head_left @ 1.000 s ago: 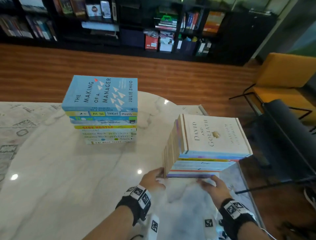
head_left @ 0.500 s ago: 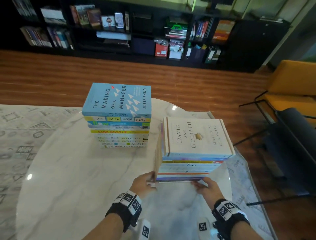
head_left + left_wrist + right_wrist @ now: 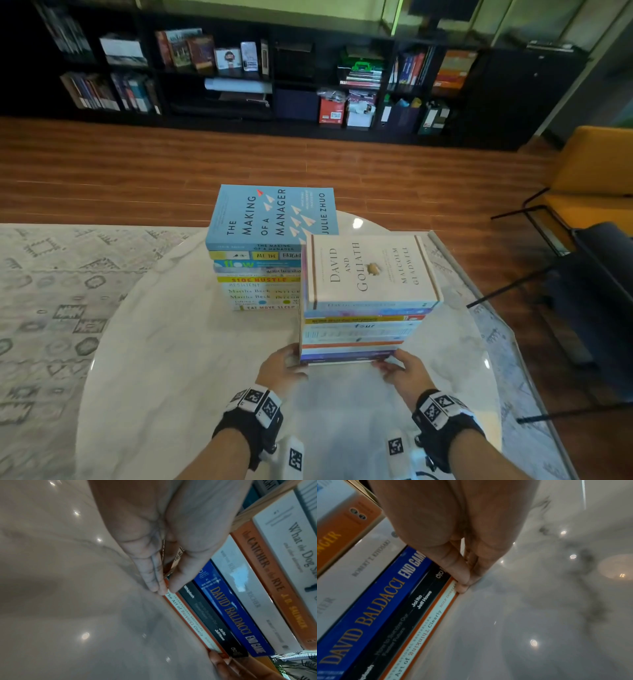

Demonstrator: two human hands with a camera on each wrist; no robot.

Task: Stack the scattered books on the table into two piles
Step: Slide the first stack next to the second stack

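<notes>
Two piles of books stand on the white marble table. The far pile is topped by a blue book. The near pile, topped by a cream book, stands just right of it and nearly touches it. My left hand presses the near pile's front left bottom corner and my right hand the front right one. In the wrist views the straight fingers of the left hand and right hand lie at the bottom orange-edged book, thumbs on the spines.
A patterned rug lies left of the table. A yellow chair and a dark chair stand to the right, close to the table's right edge. Black bookshelves line the far wall across a wooden floor.
The near pile has moved left and away from me, from apart to right beside the far pile. Both hands stayed at its bottom corners. The head view has shifted too.
</notes>
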